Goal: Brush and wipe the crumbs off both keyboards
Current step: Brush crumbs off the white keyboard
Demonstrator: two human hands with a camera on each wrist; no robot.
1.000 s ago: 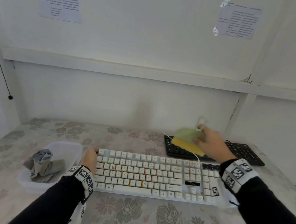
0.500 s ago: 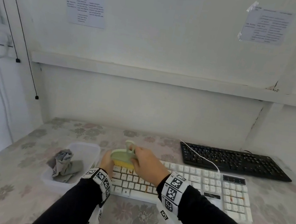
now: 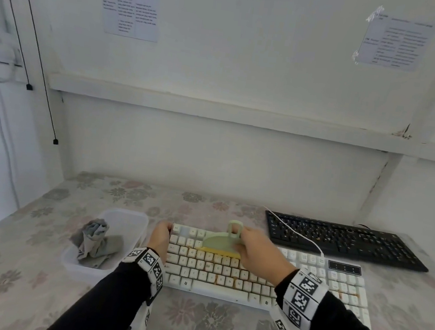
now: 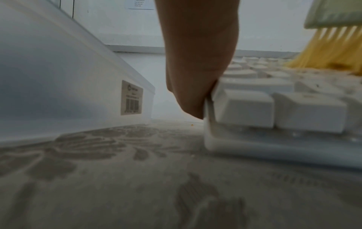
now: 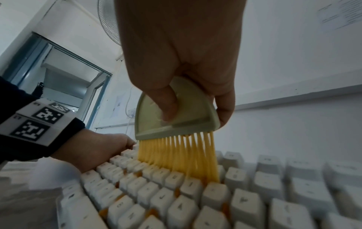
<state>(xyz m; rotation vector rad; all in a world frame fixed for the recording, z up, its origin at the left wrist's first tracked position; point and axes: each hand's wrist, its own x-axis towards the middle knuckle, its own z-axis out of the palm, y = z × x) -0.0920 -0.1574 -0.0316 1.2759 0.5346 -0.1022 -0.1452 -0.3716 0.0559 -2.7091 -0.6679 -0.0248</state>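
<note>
Right hand (image 3: 255, 248) grips a small hand brush (image 3: 221, 244): thumb pressed on the near face of the green half-round body, fingers curled behind it. Wrist view confirms the pinch, with the thumb low near the bristle line. Likely held that low for control of bristle pressure.

Yellow bristles (image 5: 179, 156) point down from the hand and touch the upper-left key rows of the white keyboard (image 3: 265, 279). They splay slightly against the keycaps, so there is some downward load. Orange-yellow crumbs sit in the gaps between keys, just below and toward the wrist from the bristles.

Left hand (image 3: 160, 236) rests at the keyboard's left end, just beyond the brush. Its fingers (image 4: 195, 65) press flat against the end edge of the case. They look fairly straight, not wrapped round it. Judged purpose: a brace, so brush strokes do not push the keyboard sideways.

Clear plastic tub (image 3: 134, 219) stands just outside the left hand, near but apart from the keyboard. A crumpled grey cloth (image 3: 95, 240) lies inside, probably kept ready for the wiping step.

Black keyboard (image 3: 339, 240) lies beyond the right hand, further back on the floral-covered surface (image 3: 203, 326), and a few pale specks show on its keys. The white cable (image 3: 301, 236) crosses its left part.

Judgement: brushing of the white keyboard is in hand; wiping and the black keyboard are not yet done.
</note>
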